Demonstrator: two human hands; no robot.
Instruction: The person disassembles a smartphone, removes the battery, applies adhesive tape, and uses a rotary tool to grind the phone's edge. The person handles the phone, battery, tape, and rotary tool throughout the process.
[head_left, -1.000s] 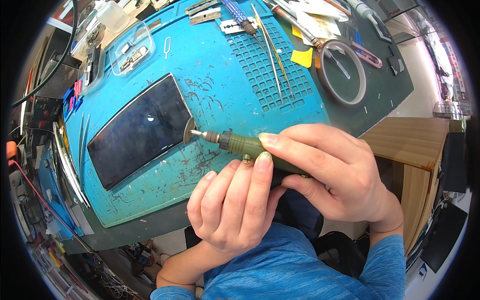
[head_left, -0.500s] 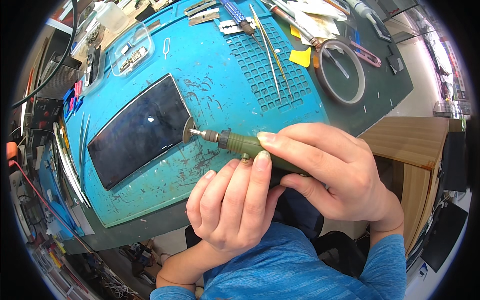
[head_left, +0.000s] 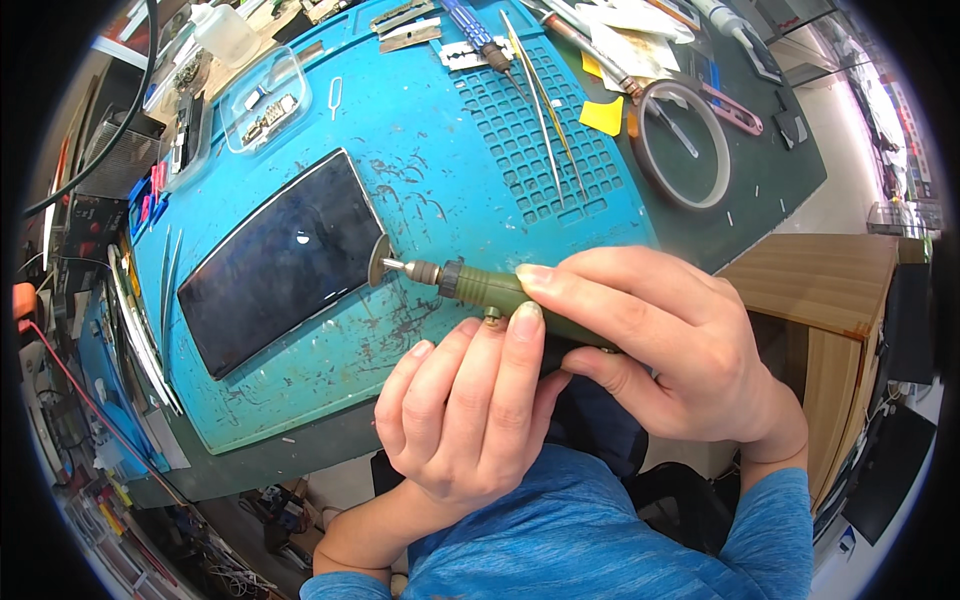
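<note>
A green rotary tool [head_left: 488, 287] points left in front of me, with a thin cutting disc [head_left: 379, 262] on its metal shank. My right hand [head_left: 665, 335] grips the tool's body from the right, index finger along the top. From below, my left hand [head_left: 465, 410] is closed against the body, fingertips at a small brass-coloured cap [head_left: 492, 315] on its side. The rear of the tool is hidden by my hands. A dark phone-sized screen [head_left: 285, 265] lies on the blue mat [head_left: 300, 400]. In this view the disc overlaps its right edge; whether they touch I cannot tell.
Tweezers [head_left: 545, 115], a blue-handled screwdriver [head_left: 470, 30] and razor blades [head_left: 465, 55] lie at the mat's far side. A clear box of small parts [head_left: 265, 100] is at far left. A tape roll [head_left: 725, 150] and pink cutter [head_left: 735, 110] lie at right.
</note>
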